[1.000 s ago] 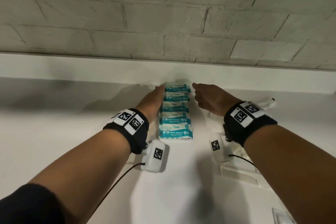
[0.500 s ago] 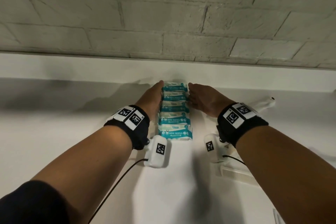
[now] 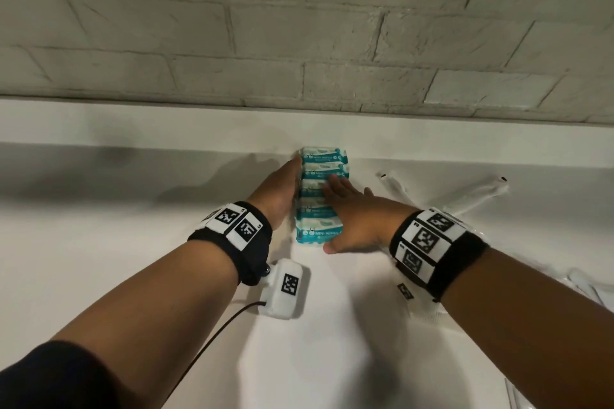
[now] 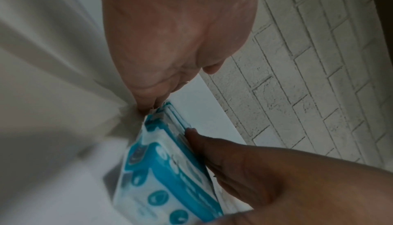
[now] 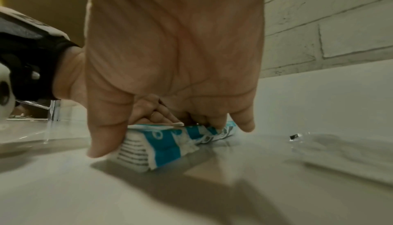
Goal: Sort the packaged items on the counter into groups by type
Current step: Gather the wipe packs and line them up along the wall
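My right hand (image 3: 357, 217) covers the wipe packs' (image 3: 320, 196) right halves (their far labels blur); clear wrappers (image 3: 591, 289) run off right.

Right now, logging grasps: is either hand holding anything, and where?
Nothing is gripped: left hand presses the wipes row's left side; right hand lies flat on top.

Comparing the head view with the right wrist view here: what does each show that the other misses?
Head only: the whole row of wipes packs against the backsplash, the left hand flat along its left side, and clear-wrapped items to the right.
Right wrist only: the nearest pack's printed end and a chrome fixture.
Both: the right hand lying over the packs, on the white counter.
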Tool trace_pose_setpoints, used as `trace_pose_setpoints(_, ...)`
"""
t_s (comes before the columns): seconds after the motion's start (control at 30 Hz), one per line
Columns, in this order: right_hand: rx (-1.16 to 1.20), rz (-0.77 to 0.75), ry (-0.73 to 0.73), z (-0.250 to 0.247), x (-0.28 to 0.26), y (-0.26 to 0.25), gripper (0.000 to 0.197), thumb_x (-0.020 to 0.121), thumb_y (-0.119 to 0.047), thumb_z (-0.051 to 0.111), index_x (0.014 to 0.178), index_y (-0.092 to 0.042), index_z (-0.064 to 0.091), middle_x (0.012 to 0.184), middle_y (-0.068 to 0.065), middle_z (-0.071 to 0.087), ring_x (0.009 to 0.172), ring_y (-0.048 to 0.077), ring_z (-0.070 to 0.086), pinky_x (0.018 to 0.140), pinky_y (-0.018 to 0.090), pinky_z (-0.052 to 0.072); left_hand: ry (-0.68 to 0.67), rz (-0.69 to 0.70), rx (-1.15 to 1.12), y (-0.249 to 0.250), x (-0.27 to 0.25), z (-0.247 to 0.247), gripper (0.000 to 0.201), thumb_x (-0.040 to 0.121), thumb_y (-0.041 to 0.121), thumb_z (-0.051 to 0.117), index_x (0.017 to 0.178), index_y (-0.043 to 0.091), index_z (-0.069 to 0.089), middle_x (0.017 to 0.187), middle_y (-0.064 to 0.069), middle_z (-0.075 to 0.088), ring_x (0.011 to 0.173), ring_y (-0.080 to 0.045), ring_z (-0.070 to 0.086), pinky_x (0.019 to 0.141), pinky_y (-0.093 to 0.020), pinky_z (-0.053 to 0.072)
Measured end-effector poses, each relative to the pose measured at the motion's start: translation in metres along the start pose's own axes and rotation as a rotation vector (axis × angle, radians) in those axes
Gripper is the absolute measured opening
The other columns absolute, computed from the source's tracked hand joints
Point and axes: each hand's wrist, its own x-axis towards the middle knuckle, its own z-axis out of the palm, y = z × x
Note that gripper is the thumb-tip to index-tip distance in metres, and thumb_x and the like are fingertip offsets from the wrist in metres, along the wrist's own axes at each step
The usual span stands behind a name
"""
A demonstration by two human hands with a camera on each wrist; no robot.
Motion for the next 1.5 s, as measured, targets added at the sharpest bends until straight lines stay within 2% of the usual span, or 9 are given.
trace_pose_setpoints(0.1,0.232,0.007,-0.041,-0.014,-0.005,0.003,0.112,0.078,-0.049,0.07,0.152,-0.021,-0.01,0.161,0.001,-0.011,0.148,0.018,0.001,0.12,0.039,0.016,0.019,0.012,0.01,0.003,0.003,0.001,0.054,0.099,0.05,0.024,0.109,0.019,0.067,0.11,-0.012,0.072,0.107,-0.027,0.067,0.099,-0.041,0.048)
trace_pose_setpoints(0.2,0.57,0.148,0.085,-0.036,0.001,0.016,0.092,0.089,-0.021,0.065,0.153,-0.017,-0.002,0.159,0.001,0.019,0.135,0.015,0.033,0.096,0.014,0.029,0.019,0.033,0.007,0.007,0.007,0.001,0.058,0.098,0.05,0.025,0.12,0.011,0.061,0.114,-0.018,0.069,0.107,-0.031,0.066,0.098,-0.043,0.049)
trace_pose_setpoints(0.6,0.713,0.178,0.081,-0.032,0.042,0.032,0.071,0.069,-0.017,0.056,0.139,-0.014,0.041,0.13,0.008,0.056,0.122,0.026,0.052,0.106,0.044,0.041,-0.06,-0.005,-0.05,-0.002,0.039,-0.009,0.075,0.079,0.068,0.039,0.124,0.012,0.06,0.119,-0.02,0.066,0.112,-0.036,0.063,0.105,-0.055,0.041)
trace_pose_setpoints(0.77,0.951,0.264,0.159,-0.033,0.01,0.028,0.06,0.094,-0.008,0.053,0.149,-0.008,0.028,0.149,0.011,0.039,0.136,0.027,0.039,0.115,0.041,0.03,0.011,0.069,-0.039,0.007,0.002,-0.006,0.042,0.103,0.043,0.026,0.107,0.012,0.054,0.093,0.002,0.068,0.095,-0.015,0.062,0.088,-0.027,0.045)
trace_pose_setpoints(0.9,1.14,0.319,0.175,-0.019,-0.008,0.029,0.023,0.096,-0.011,0.048,0.116,-0.009,0.059,0.095,0.008,0.056,0.089,0.021,0.051,0.09,0.033,0.047,0.001,0.096,-0.067,-0.009,-0.021,-0.004,0.044,0.105,0.038,0.019,0.116,0.013,0.053,0.093,0.007,0.073,0.077,-0.006,0.068,0.073,-0.024,0.048)
trace_pose_setpoints(1.0,0.989,0.286,0.138,-0.012,-0.016,0.017,0.014,0.096,-0.015,0.046,0.091,-0.011,0.059,0.069,0.004,0.049,0.064,0.019,0.043,0.066,0.033,0.038,-0.063,0.082,-0.1,-0.016,-0.028,0.002,0.054,0.104,0.044,0.015,0.117,0.019,0.061,0.101,-0.004,0.075,0.096,-0.018,0.071,0.078,-0.029,0.055)
trace_pose_setpoints(1.13,0.301,0.168,0.021,-0.013,-0.023,-0.002,0.034,0.099,-0.027,0.038,0.12,-0.008,0.058,0.112,0.012,0.063,0.099,0.027,0.061,0.09,0.038,0.049,-0.121,0.102,-0.105,-0.018,-0.028,0.01,0.063,0.101,0.05,0.016,0.129,0.011,0.058,0.121,-0.018,0.066,0.11,-0.032,0.065,0.088,-0.039,0.057)
trace_pose_setpoints(1.4,0.296,0.063,0.002,-0.004,-0.043,-0.009,0.085,0.086,-0.03,0.064,0.153,-0.021,0.013,0.161,0.003,0.007,0.135,0.021,0.04,0.106,0.026,0.035,-0.111,0.109,-0.111,-0.02,-0.034,0.009,0.064,0.101,0.05,0.012,0.124,0.014,0.06,0.119,-0.014,0.068,0.107,-0.026,0.067,0.085,-0.034,0.056)
trace_pose_setpoints(1.5,0.164,0.072,0.079,0.007,-0.042,-0.01,0.084,0.093,-0.029,0.05,0.152,-0.013,-0.006,0.161,0.01,-0.004,0.137,0.023,0.038,0.106,0.03,0.038,-0.102,0.125,-0.096,-0.023,-0.038,0.008,0.061,0.102,0.049,0.014,0.12,0.018,0.063,0.118,-0.011,0.069,0.107,-0.024,0.067,0.086,-0.035,0.054)
